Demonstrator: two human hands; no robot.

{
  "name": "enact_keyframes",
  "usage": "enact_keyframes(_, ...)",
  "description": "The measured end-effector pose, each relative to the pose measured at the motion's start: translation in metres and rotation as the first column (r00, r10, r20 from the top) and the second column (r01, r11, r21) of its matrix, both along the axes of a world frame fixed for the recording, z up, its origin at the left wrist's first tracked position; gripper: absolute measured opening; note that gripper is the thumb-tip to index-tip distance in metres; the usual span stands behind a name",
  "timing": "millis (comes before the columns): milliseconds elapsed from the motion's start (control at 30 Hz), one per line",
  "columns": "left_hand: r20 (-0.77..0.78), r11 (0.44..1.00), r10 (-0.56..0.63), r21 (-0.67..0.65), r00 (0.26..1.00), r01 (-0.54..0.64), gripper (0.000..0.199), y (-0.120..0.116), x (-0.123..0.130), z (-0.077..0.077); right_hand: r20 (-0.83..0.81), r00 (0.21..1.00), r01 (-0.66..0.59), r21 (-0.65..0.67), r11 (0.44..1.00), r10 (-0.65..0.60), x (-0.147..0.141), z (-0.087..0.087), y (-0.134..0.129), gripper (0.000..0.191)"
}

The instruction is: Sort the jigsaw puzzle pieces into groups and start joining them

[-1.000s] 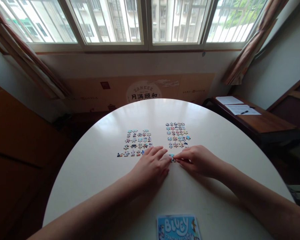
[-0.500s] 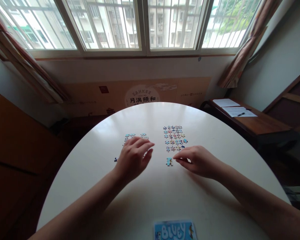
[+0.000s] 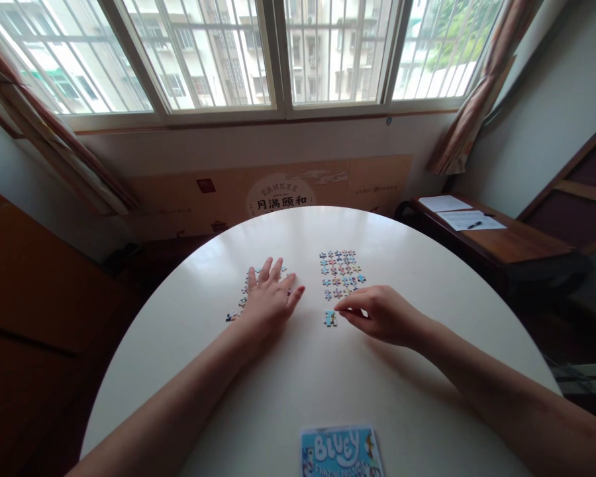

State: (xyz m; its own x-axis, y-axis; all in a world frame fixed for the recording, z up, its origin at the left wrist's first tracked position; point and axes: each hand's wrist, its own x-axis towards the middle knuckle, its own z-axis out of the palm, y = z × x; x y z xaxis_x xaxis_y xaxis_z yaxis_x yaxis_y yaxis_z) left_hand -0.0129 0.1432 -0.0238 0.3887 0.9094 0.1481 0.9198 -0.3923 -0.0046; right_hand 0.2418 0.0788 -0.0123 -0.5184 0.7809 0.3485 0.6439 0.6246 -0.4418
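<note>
My left hand (image 3: 269, 298) lies with its fingers spread over the left group of puzzle pieces (image 3: 243, 291), hiding many of them. My right hand (image 3: 385, 313) has thumb and forefinger pinched at the right edge of a small joined puzzle section (image 3: 330, 318), blue with a brown and white part. Whether a piece is between those fingertips is too small to tell. Just beyond the right hand, several rows of loose puzzle pieces (image 3: 338, 270) lie on the white round table (image 3: 278, 411).
A blue "Bluey" picture card or box (image 3: 342, 454) lies at the near table edge. On the right, a wooden side table (image 3: 521, 242) holds papers (image 3: 469, 220) and a pen. Windows and curtains stand behind.
My left hand has spread its fingers and flattened over the left pieces. My right hand stays by the joined section. The view has shifted slightly, showing more of the Bluey picture.
</note>
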Motion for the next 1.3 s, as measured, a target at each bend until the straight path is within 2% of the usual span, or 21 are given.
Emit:
enact_keyframes(133, 0.031, 0.994, -0.090, -0.066, 0.995, 0.092, 0.047, -0.010, 0.005, 0.007, -0.001, 1.000, -0.007, 0.015, 1.000, 0.007, -0.001, 0.000, 0.001, 0.020)
enact_keyframes(267, 0.051, 0.972, -0.220, -0.072, 0.974, 0.224, 0.042, -0.032, 0.007, 0.013, -0.020, 1.000, 0.004, 0.029, 1.000, -0.004, 0.003, 0.001, 0.000, 0.019)
enact_keyframes(433, 0.015, 0.956, -0.283, -0.070, 0.959, 0.283, 0.026, -0.064, 0.000, 0.021, -0.053, 0.999, 0.002, 0.034, 0.999, -0.001, 0.007, 0.004, 0.000, 0.018)
enact_keyframes(533, 0.030, 0.929, -0.360, -0.081, 0.932, 0.361, 0.015, -0.075, -0.003, 0.026, -0.023, 1.000, -0.013, 0.023, 1.000, 0.013, 0.007, 0.005, 0.000, 0.019)
enact_keyframes(667, 0.044, 0.922, -0.388, 0.012, 0.921, 0.388, 0.020, -0.073, -0.005, 0.028, 0.021, 0.999, -0.044, -0.018, 0.999, 0.044, 0.006, 0.004, -0.001, 0.020)
enact_keyframes(767, 0.044, 0.921, -0.390, 0.018, 0.920, 0.390, 0.028, -0.066, -0.007, 0.025, 0.047, 0.997, -0.055, -0.041, 0.998, 0.056, 0.006, 0.003, -0.001, 0.020)
enact_keyframes(933, 0.096, 0.909, -0.412, -0.020, 0.906, 0.415, 0.015, -0.062, -0.007, 0.019, 0.037, 0.996, -0.080, -0.063, 0.995, 0.082, 0.005, 0.003, -0.002, 0.020)
enact_keyframes(1100, 0.118, 0.921, -0.384, -0.014, 0.916, 0.389, 0.015, -0.064, -0.006, 0.020, 0.069, 0.992, -0.103, -0.074, 0.992, 0.108, 0.003, 0.004, -0.003, 0.021)
enact_keyframes(1300, 0.076, 0.930, -0.365, -0.025, 0.928, 0.367, 0.010, -0.063, -0.006, 0.019, 0.076, 0.991, -0.107, -0.070, 0.992, 0.113, 0.003, 0.006, -0.004, 0.020)
